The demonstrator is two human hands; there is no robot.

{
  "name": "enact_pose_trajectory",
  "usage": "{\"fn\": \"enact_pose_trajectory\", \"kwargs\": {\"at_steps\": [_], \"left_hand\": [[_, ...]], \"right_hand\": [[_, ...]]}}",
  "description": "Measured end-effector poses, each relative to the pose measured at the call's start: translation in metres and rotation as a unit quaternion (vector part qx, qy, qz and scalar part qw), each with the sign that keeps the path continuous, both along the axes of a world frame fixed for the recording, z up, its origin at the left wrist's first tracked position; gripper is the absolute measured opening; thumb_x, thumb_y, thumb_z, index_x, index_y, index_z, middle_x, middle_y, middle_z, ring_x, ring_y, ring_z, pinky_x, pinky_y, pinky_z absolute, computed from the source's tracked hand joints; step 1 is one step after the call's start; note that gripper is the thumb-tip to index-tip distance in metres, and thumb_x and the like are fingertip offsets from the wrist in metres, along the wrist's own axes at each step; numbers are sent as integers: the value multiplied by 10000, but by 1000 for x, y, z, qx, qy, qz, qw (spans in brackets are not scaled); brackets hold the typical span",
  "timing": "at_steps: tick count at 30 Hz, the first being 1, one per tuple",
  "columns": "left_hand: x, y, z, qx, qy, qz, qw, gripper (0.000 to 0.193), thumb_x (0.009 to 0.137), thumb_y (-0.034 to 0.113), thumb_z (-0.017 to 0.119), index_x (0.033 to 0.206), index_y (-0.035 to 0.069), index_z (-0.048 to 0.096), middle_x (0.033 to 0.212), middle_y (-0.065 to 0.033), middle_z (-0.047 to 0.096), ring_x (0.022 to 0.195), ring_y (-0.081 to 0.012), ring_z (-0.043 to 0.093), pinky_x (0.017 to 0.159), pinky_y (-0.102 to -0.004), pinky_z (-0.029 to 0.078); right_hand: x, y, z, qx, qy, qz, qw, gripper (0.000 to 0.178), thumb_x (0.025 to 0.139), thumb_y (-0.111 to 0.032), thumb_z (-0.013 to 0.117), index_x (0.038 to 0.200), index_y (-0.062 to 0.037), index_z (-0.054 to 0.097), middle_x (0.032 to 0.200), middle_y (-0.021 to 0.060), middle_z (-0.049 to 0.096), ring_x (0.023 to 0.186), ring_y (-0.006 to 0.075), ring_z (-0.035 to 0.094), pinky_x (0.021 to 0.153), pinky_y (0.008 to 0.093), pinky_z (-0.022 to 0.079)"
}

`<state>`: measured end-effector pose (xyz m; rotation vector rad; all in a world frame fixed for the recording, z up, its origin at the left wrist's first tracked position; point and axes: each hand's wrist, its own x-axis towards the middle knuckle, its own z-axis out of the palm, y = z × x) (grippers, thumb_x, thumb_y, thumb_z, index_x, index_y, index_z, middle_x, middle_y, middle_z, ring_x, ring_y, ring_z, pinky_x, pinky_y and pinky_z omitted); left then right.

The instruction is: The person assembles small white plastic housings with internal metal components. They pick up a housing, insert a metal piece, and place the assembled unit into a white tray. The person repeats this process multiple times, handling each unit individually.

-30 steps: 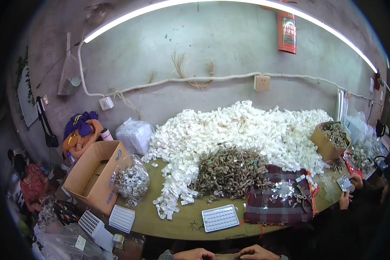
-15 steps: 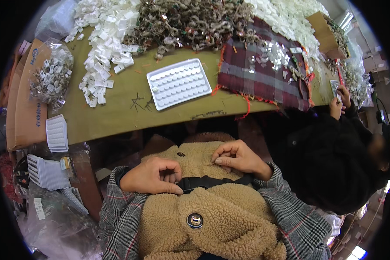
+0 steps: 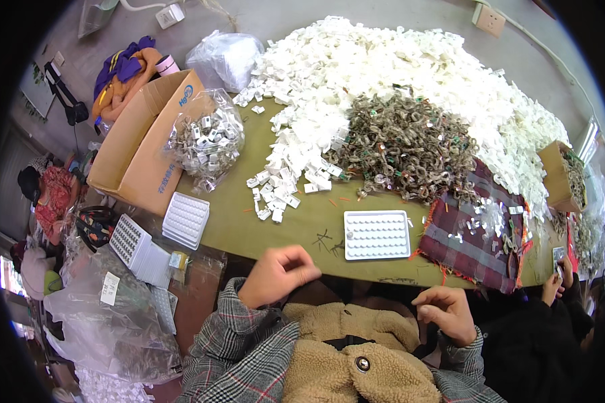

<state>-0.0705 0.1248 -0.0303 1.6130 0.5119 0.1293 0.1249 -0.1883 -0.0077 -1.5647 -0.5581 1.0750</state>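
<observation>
My left hand (image 3: 279,275) is raised near the table's front edge, with its fingers curled in and the thumb against them. Lower and to the right, my right hand (image 3: 449,312) hovers over my lap with bent fingers and the thumb close to the index finger. Whatever either hand may hold is too small or hidden to make out. A white tray (image 3: 377,256) with rows of round bumps lies on the table between and beyond my hands. One small pale piece (image 3: 349,236) rests at the tray's left side. Neither hand touches the tray.
White plastic pieces (image 3: 396,60) form a big heap behind grey-brown tangled parts (image 3: 410,144). On a plaid cloth (image 3: 444,232) lie clear bits and scissors (image 3: 513,262). A cardboard box (image 3: 141,151), a bag of parts (image 3: 205,144) and stacked trays (image 3: 131,242) are left; another person's hands (image 3: 558,282) are right.
The view has tilted up and turned left, bringing the whole heap and box into sight. My hands have moved apart and away from the dark strap at my waist.
</observation>
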Motion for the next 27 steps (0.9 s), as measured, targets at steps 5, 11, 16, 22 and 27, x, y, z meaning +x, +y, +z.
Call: {"fn": "enact_pose_trajectory", "kwargs": {"at_steps": [5, 11, 16, 22, 27], "left_hand": [[21, 36, -16, 382, 19, 235, 893, 224, 816, 137, 781, 888, 5, 616, 844, -97, 610, 646, -214, 607, 607, -341, 489], [38, 46, -38, 515, 54, 209, 830, 244, 820, 142, 761, 962, 11, 613, 939, -140, 601, 771, -332, 632, 675, -425, 511], [31, 46, -33, 382, 9, 221, 897, 241, 828, 75, 729, 1038, 2, 636, 944, -138, 610, 743, -294, 637, 664, -388, 520], [36, 58, -24, -67, -54, 233, 969, 247, 930, 29, 638, 1148, -62, 568, 886, -75, 629, 685, -126, 638, 615, -255, 559], [38, 60, -35, 43, -100, 263, 959, 205, 903, 16, 670, 1066, 8, 545, 899, -55, 596, 686, -122, 627, 598, -251, 541]], "right_hand": [[-3, 40, 3, -15, -136, 148, 979, 174, 886, -69, 694, 1030, 29, 680, 865, 76, 708, 765, 104, 649, 675, 254, 516], [-27, 77, -13, 63, -236, 238, 940, 206, 878, -143, 706, 1014, 7, 671, 904, 176, 690, 802, 343, 676, 704, 365, 542], [-32, 74, -25, 81, -178, 258, 946, 188, 913, -151, 682, 1006, 10, 663, 876, 170, 681, 794, 331, 674, 696, 368, 532], [-35, 66, -23, 87, -179, 214, 956, 188, 917, -143, 679, 1019, 14, 663, 867, 180, 683, 767, 325, 677, 697, 365, 531], [-36, 48, -28, 73, -189, 175, 964, 176, 882, -122, 698, 996, 10, 678, 875, 175, 693, 778, 318, 682, 708, 367, 536]]}}
